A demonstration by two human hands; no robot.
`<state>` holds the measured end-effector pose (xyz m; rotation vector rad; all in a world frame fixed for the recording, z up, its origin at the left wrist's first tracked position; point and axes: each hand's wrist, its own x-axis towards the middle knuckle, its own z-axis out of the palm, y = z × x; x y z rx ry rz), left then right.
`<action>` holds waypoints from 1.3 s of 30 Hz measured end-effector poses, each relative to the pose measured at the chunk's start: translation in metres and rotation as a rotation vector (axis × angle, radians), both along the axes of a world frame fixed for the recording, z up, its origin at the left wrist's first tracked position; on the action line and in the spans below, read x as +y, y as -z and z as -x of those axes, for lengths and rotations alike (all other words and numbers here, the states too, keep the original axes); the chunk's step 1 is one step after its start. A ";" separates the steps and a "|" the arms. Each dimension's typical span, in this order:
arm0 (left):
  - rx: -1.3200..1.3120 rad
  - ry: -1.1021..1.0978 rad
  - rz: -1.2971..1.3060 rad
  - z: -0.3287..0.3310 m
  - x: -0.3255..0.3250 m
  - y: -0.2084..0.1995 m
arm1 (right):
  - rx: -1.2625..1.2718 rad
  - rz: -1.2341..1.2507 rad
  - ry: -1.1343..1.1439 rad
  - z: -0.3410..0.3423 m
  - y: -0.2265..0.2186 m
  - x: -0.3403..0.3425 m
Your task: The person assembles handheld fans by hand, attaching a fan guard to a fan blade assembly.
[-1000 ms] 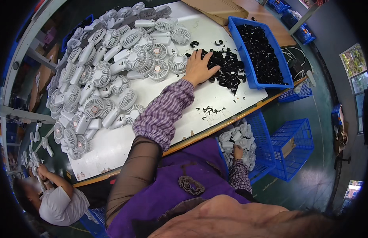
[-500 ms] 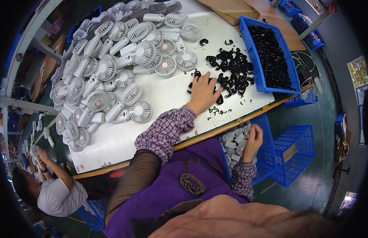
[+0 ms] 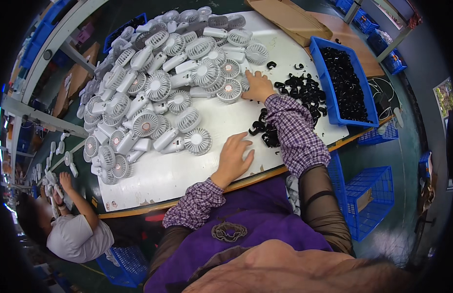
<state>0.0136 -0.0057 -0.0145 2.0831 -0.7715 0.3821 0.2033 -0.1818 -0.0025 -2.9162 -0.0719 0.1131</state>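
White fan (image 3: 244, 84) at the right edge of the fan heap (image 3: 158, 85), mid-depth on the table (image 3: 138, 188); mostly covered by the right hand (image 3: 258, 88). Fingers of that hand reach over the fan; cannot tell whether they grip it.

Left hand (image 3: 232, 158): wide, fingers spread, nothing seen in it, near the table's near edge. Black curved pieces (image 3: 297, 90) lie loose toward the table's right edge; a smaller cluster (image 3: 269, 138) sits just beyond the left fingertips, partly under the right sleeve.

Change over the last half second: left hand was spread on that smaller cluster, now drawn back off it toward the near edge. Right hand was raised over the crate of fans below the near edge, now across the table at the heap. Right arm now hides most of that crate. Heap arrangement looks unchanged.

Blue tray (image 3: 329, 100) of black pieces stays at the table's right edge.
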 end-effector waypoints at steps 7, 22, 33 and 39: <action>0.061 -0.064 0.101 -0.002 0.040 -0.006 | -0.146 0.136 -0.231 0.052 -0.078 -0.015; 0.710 0.501 -0.144 0.032 0.050 -0.035 | -0.004 -0.324 -0.765 0.268 -0.132 -0.006; 1.095 0.126 0.279 0.087 0.054 -0.004 | -0.311 -0.923 -0.154 0.266 -0.053 0.039; 0.958 0.095 0.206 0.088 0.047 0.003 | -0.054 -1.269 -0.021 0.262 -0.024 0.018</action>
